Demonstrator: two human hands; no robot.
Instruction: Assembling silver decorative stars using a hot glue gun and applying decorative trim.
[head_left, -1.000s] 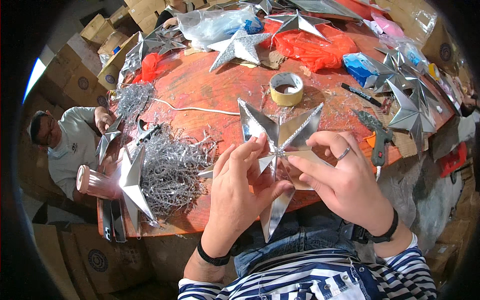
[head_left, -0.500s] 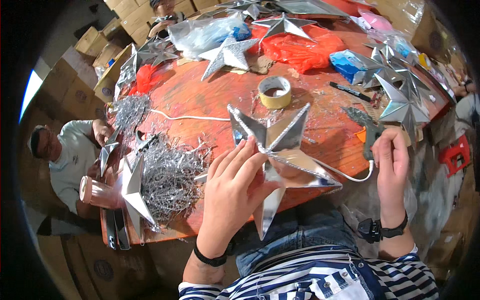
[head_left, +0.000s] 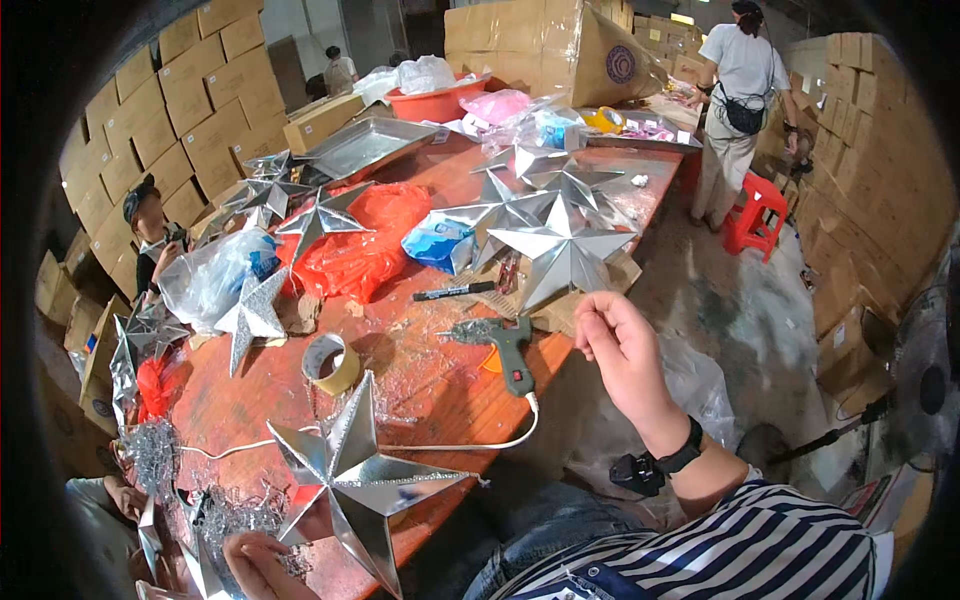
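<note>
A large silver foil star (head_left: 362,482) lies at the near edge of the orange table (head_left: 440,395). My left hand (head_left: 256,564) grips it from the lower left, partly cut off by the frame. My right hand (head_left: 618,345) is raised past the table's right edge with its fingers curled together and nothing visible in them. It hovers just right of a green glue gun (head_left: 507,347), whose white cord (head_left: 470,444) runs along the table edge. A stack of finished silver stars (head_left: 563,250) lies right behind that hand.
A tape roll (head_left: 331,362), a black marker (head_left: 453,292), red plastic bags (head_left: 355,250), a glittery star (head_left: 253,315) and silver tinsel (head_left: 152,452) lie on the table. A seated person (head_left: 152,232) is at the left, another person (head_left: 738,95) stands by a red stool (head_left: 752,215).
The view swung up and to the right. My right hand left the star, passed the glue gun and now hovers beside the star stack. My left hand keeps the star.
</note>
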